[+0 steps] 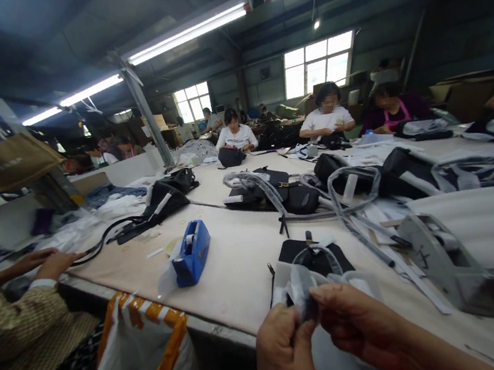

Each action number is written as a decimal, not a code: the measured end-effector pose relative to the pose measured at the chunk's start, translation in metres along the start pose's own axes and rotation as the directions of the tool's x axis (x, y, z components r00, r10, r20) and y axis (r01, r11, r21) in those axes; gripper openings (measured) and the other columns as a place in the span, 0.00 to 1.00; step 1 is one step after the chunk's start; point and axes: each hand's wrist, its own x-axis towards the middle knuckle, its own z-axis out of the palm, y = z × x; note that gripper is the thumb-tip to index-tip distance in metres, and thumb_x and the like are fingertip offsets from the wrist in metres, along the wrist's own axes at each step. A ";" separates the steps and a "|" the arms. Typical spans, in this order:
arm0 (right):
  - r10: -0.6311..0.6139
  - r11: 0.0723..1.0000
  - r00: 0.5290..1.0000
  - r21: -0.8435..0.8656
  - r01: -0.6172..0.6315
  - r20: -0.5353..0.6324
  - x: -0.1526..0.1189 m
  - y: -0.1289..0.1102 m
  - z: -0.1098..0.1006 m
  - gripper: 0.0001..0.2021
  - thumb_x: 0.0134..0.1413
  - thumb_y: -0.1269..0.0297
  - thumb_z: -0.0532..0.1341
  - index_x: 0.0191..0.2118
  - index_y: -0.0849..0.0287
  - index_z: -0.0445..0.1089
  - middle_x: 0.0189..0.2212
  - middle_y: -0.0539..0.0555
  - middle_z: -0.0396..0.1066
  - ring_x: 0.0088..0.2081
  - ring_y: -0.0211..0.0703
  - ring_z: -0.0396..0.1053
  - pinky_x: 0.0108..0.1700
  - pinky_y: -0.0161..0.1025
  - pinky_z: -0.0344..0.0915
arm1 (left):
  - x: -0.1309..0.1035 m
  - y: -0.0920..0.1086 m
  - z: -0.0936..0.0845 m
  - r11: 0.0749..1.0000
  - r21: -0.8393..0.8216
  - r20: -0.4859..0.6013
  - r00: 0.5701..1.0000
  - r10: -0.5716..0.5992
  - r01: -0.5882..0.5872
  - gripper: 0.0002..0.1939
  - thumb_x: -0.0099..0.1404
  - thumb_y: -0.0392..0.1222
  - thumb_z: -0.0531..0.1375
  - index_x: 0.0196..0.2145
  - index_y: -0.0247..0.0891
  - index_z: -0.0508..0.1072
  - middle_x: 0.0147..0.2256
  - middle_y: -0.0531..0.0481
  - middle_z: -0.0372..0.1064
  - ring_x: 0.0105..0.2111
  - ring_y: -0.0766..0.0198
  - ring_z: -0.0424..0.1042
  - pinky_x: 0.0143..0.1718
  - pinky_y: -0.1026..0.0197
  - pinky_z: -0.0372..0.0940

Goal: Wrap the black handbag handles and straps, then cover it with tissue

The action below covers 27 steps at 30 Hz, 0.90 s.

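While the left hand and the right hand meet at the near edge of the tabletop, the grip of each pinches one bunch of cloudy plastic wrap (whether anything is wound up inside it, I cannot tell). Just beyond the wrap, and partly hidden by it, one black bag lies on the tabletop. To the left, below the edge, stands one sack with orange tape along its rim. Two tape dispensers flank the work: one blue dispenser to the left and one grey dispenser to the right. Beyond the sack, one neighbour in a checked sleeve has two hands at the black straps of a second bag. Farther in, at least three plastic-covered handles loop among several dark bags, too jumbled to count. Across the tabletop sit three people, two in white shirts and one in a purple top. Behind them, two windows show in the back wall, and at least three strip lights hang overhead.
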 end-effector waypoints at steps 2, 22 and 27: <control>0.005 0.999 0.999 0.041 -0.004 -0.037 0.005 0.002 0.002 0.23 0.40 0.53 0.72 0.26 0.57 0.56 0.16 0.38 0.46 0.18 0.27 0.36 0.19 0.29 0.33 | -0.001 -0.005 0.001 0.999 0.045 -0.004 1.000 0.031 -0.031 0.08 0.66 0.36 0.55 0.31 0.37 0.73 0.29 0.48 0.67 0.31 0.63 0.69 0.34 0.64 0.61; -0.435 -0.089 0.858 -0.961 0.262 0.274 0.015 0.019 -0.012 0.15 0.64 0.64 0.49 0.37 0.61 0.72 0.33 0.60 0.74 0.34 0.46 0.69 0.37 0.41 0.61 | 0.047 -0.010 0.003 0.786 -0.298 0.291 0.835 -0.466 0.542 0.17 0.61 0.51 0.60 0.25 0.35 0.70 0.22 0.55 0.57 0.25 0.67 0.56 0.27 0.64 0.52; -0.149 0.794 0.976 -0.607 0.022 -0.160 0.023 -0.002 -0.015 0.24 0.61 0.46 0.52 0.22 0.59 0.60 0.16 0.45 0.55 0.17 0.31 0.48 0.20 0.32 0.45 | 0.057 -0.012 -0.006 0.872 -0.261 0.351 0.883 -0.313 0.413 0.14 0.62 0.46 0.58 0.24 0.35 0.70 0.25 0.53 0.62 0.28 0.65 0.60 0.30 0.63 0.55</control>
